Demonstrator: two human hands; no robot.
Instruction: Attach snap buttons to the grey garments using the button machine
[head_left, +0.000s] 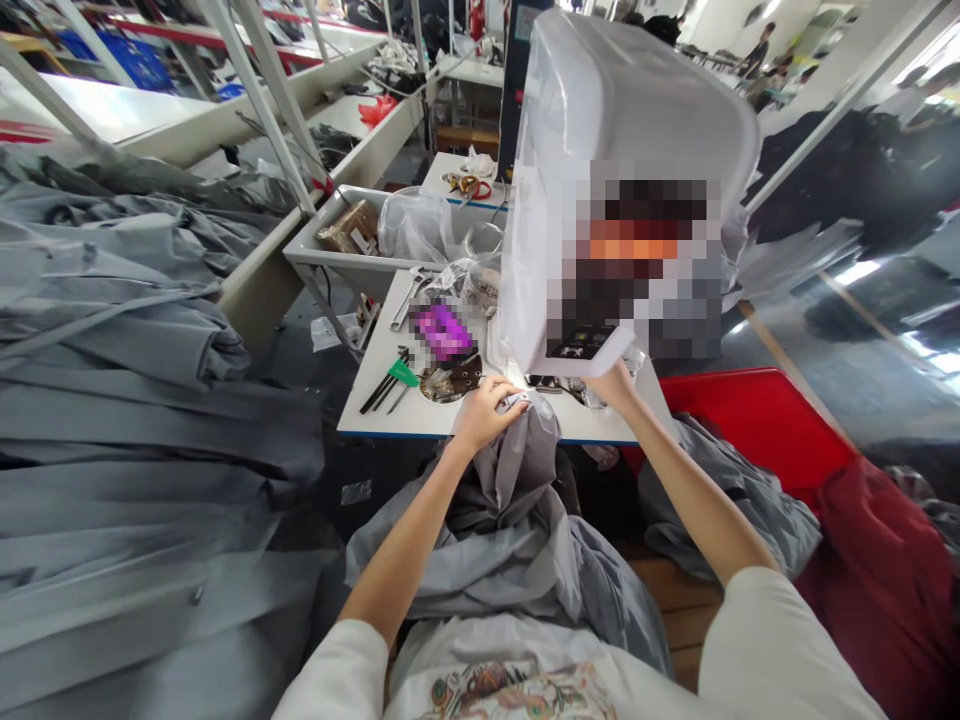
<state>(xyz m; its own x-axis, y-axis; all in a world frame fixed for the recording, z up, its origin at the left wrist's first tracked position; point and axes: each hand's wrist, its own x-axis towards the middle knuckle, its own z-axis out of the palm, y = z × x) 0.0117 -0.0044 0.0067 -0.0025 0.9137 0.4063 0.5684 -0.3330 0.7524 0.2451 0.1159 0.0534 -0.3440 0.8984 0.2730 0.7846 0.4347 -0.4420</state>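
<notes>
Grey fabric (517, 460) runs from my lap up onto the front edge of a white machine table (367, 410). My left hand (489, 408) grips the fabric's upper end, fingers curled over it beside a small lit spot. A large white sewing machine (637, 90) stands over the table, its front partly blurred out. My right hand (611, 385) reaches under the machine's right end; its fingers are hidden behind the housing. Left of my left hand lie a blurred purple-screened item (444, 332), a green tag (403, 374) and several thin dark tools (384, 390).
Piles of grey fabric (135, 400) fill the left side. A red bin (750, 410) and dark red fabric (885, 580) are at right. Behind the table stand a grey trough (300, 245) with plastic bags and red-handled scissors (476, 188). A wrench (405, 300) lies at the table's back left.
</notes>
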